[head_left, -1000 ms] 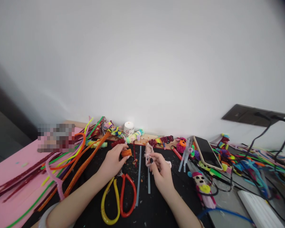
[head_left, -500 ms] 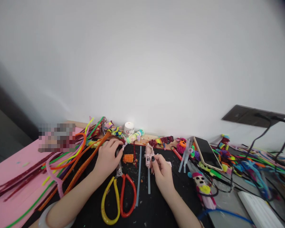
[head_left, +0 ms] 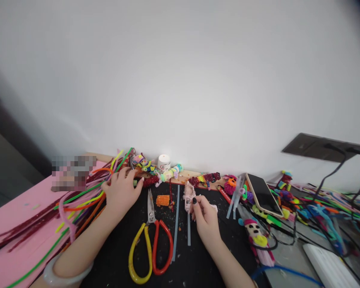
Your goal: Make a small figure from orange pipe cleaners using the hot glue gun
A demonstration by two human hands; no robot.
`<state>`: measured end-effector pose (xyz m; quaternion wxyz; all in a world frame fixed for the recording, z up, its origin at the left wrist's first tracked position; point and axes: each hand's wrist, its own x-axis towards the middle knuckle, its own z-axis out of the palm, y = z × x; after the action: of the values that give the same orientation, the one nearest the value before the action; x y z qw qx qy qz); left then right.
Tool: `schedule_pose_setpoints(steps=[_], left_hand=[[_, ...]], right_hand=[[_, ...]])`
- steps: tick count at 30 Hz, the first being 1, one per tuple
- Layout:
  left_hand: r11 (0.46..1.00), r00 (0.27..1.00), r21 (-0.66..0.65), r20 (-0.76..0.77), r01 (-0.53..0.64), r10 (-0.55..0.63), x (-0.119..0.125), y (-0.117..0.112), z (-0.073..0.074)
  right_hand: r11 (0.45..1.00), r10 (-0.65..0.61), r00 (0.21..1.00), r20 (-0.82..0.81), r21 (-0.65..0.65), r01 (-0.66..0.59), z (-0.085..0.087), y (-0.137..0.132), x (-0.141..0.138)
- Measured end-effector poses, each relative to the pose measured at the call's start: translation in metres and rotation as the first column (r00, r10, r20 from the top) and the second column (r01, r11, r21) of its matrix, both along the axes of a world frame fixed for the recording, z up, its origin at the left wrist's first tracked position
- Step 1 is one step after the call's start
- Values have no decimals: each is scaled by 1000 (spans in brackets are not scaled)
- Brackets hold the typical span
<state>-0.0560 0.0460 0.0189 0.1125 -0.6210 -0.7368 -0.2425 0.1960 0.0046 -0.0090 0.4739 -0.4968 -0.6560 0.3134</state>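
Observation:
My right hand (head_left: 206,216) pinches a pale pink pipe-cleaner piece (head_left: 188,195), with thumb and finger at its lower end. Fingers spread, my left hand (head_left: 123,192) rests over the heap of pipe cleaners (head_left: 87,202) on the left; whether it touches any of them is hard to see. Scissors (head_left: 151,216) with one yellow and one red handle lie between my hands, blades slightly apart. Beside the blades sits a small orange block (head_left: 163,200). Two translucent glue sticks (head_left: 176,224) lie on the black mat (head_left: 210,264). A pastel pipe-cleaner figure (head_left: 171,173) lies beyond.
Along the wall stand a white cylindrical container (head_left: 163,163) and several pipe-cleaner figures. To the right are a phone (head_left: 263,195), a doll-like figure (head_left: 258,240), a white power strip (head_left: 330,266) and loose cables. A socket plate (head_left: 324,149) is on the wall.
My left hand has moved left from the pastel figure to the pipe-cleaner heap, and its fingers have spread. My right hand keeps its pinch on the pale pink piece, nearly still.

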Motion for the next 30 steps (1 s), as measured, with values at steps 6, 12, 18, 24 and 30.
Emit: schedule_pose_setpoints(steps=[6,12,18,24,30], left_hand=[[997,998,48,-30,53,-51,-7,2,-3],[845,914,376,-11,380,-405,-12,6,-7],[620,706,442,-41,648,-707,11,-9,-3],[337,335,168,38,926,-941,44,-32,-2],[232,231,25,60,972,-971,60,-50,-2]], right_hand=[[1000,2,1000,30,0,-2,-1,0,2],[1000,-2,998,60,0,2,1,0,1],[999,-24,995,93,47,19,7,-3,0],[990,126,989,82,56,-131,16,-13,-7],[977,195,981,-10,-88,-195,16,-17,-18]])
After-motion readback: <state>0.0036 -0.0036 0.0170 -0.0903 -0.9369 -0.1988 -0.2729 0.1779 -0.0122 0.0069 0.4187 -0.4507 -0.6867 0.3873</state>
